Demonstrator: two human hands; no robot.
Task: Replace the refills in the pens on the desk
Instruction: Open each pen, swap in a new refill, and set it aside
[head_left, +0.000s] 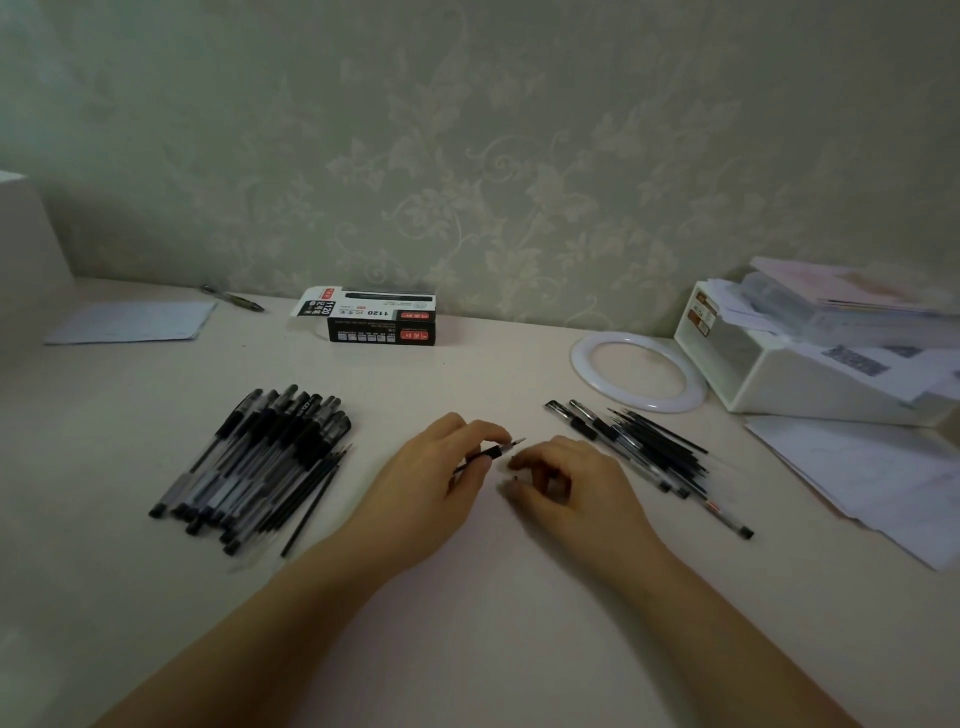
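Note:
My left hand (431, 478) grips a black pen (496, 451) at mid-desk, its metal tip pointing right and up. Just to the right, my right hand (566, 480) hovers with fingers curled; a small dark piece shows at its fingertips, and I cannot tell whether they hold it. A pile of several black gel pens and loose refills (260, 462) lies on the left of the desk. Another heap of pens and thin black refills (649, 452) lies on the right.
A black-and-white refill box (382, 319) stands open at the back by the wall. A white ring (639, 370), a white organiser with papers (810, 358) and loose sheets (883, 483) fill the right side. A notepad (132, 322) and a single pen (231, 298) lie back left.

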